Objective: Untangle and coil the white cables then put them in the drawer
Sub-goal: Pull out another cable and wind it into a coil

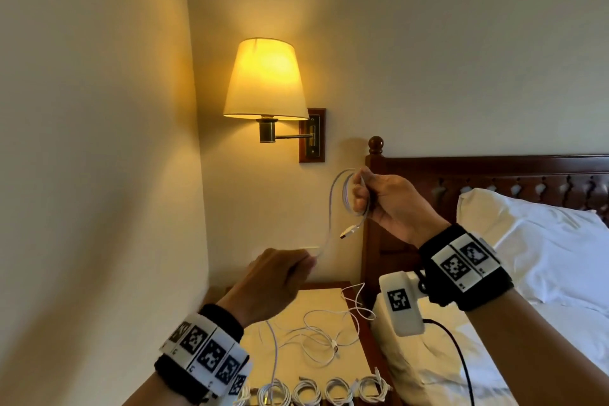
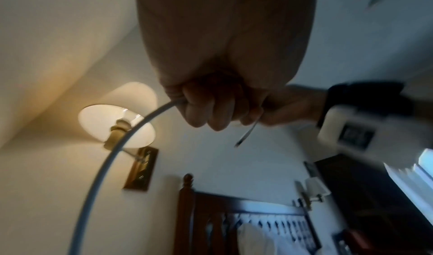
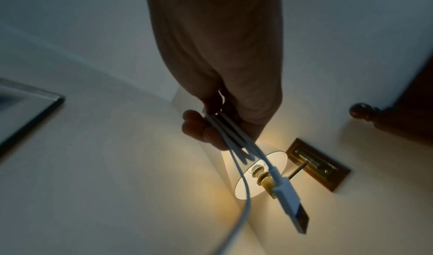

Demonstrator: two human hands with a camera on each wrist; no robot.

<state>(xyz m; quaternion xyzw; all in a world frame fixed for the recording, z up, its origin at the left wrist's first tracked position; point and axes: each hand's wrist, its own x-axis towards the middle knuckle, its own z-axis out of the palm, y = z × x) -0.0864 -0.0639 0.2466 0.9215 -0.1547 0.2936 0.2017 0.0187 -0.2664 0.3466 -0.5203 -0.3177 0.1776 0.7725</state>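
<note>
My right hand [image 1: 365,194] is raised beside the headboard and grips a few loops of a white cable [image 1: 346,198]; its USB plug [image 1: 347,232] dangles below the loops. In the right wrist view the fingers [image 3: 199,129] pinch those strands, and the plug [image 3: 293,201] hangs toward the lamp. The same cable runs down to my left hand [image 1: 296,265], whose curled fingers [image 2: 201,109] grip it lower down. A tangle of loose white cables [image 1: 316,333] lies on the nightstand [image 1: 333,369]. Several coiled white cables [image 1: 326,391] sit in a row at its near edge. No drawer is visible.
A lit wall lamp [image 1: 265,79] hangs above the nightstand. A dark wooden headboard [image 1: 494,168] and a bed with white pillows [image 1: 543,241] are on the right. The wall corner closes in the left side.
</note>
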